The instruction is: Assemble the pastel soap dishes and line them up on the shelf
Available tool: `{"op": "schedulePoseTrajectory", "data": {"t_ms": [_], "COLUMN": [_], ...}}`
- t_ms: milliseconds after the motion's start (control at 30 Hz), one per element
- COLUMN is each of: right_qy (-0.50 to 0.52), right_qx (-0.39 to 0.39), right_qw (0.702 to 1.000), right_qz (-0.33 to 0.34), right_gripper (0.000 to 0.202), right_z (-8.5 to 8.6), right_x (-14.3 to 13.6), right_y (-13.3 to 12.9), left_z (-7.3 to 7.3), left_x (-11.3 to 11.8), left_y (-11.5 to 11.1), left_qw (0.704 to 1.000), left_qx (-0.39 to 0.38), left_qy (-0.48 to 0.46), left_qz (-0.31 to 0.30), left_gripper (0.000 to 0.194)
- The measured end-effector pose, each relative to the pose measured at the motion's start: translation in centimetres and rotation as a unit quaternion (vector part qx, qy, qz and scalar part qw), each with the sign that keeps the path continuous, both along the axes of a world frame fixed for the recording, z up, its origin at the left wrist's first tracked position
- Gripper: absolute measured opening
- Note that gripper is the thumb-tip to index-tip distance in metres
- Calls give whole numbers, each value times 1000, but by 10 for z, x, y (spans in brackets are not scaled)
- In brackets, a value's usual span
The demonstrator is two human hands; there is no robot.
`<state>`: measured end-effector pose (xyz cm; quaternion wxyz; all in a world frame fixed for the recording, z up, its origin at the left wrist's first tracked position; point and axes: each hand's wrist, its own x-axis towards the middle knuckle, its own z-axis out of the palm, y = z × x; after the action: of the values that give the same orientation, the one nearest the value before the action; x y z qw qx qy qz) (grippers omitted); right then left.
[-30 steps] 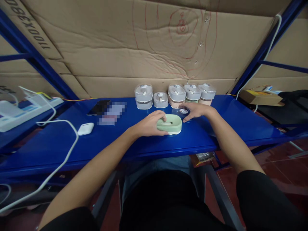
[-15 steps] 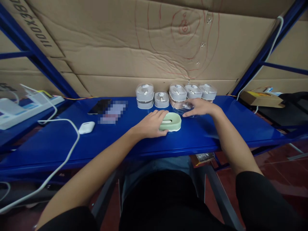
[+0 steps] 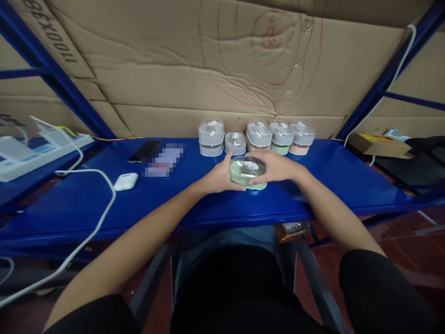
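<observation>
Left hand [image 3: 219, 178] holds green box [image 3: 256, 184] | right hand [image 3: 278, 167] grips clear lid [image 3: 251, 166] over it | lidded boxes [image 3: 259, 133] behind

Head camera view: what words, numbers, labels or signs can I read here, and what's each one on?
"1100X38": aslant on the cardboard, cut off by the picture's top edge.
Dark print on the cardboard at far left: cut off, unreadable.
Label on the clear lid over the green box: too small.
Labels on the boxes behind: too small.
Pixelated patch on the blue table: unreadable.
</observation>
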<state>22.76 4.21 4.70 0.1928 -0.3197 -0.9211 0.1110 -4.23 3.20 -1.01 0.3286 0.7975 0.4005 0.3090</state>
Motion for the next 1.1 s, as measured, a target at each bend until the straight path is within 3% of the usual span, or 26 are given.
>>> {"op": "schedulePoseTrajectory", "data": {"t_ms": [233, 500, 733, 1100], "right_qy": [-17, -17, -41, -72], "right_qx": [-11, -2, 18, 70], "right_qw": [999, 1000, 999, 994], "right_qz": [-28, -16, -18, -37], "right_gripper": [102, 95, 90, 103], "right_z": [-11, -15, -16, -27], "right_x": [-11, -15, -23, -29], "right_y": [0, -1, -8, -8], "left_z": [2, 14, 12, 12], "left_x": [-3, -8, -10, -14], "left_y": [5, -1, 4, 10], "left_qw": [999, 995, 988, 984], "left_qx": [17, 66, 118, 129], "left_qy": [32, 78, 100, 115], "left_qz": [27, 0, -5, -31], "left_gripper": [155, 119, 117, 112]}}
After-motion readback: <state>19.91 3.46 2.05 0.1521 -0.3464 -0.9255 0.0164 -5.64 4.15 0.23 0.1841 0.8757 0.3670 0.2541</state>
